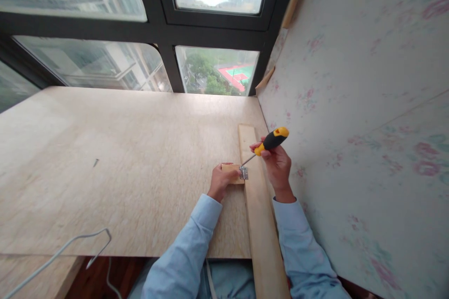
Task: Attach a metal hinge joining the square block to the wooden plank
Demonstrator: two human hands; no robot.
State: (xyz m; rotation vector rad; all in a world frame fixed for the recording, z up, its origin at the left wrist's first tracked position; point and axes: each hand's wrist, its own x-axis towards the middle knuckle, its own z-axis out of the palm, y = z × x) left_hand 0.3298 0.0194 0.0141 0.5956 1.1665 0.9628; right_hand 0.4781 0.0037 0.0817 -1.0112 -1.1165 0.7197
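Observation:
A yellow and black screwdriver (273,140) is gripped in my right hand (278,166), tilted, its thin shaft pointing down and left. The tip meets a small metal hinge (243,172), which lies across the joint between a short wooden block (231,168) and a long wooden board (258,205). My left hand (221,180) is closed around the short block and presses it against the board's left edge, thumb close to the hinge. Whether a screw sits under the tip is too small to tell.
The board rests on a marbled stone sill (140,159) and juts past its front edge. A small screw-like piece (96,162) lies to the left. A white cable (70,243) crosses the front left corner. Flowered wallpaper (368,126) borders the right; dark-framed windows (217,35) stand behind.

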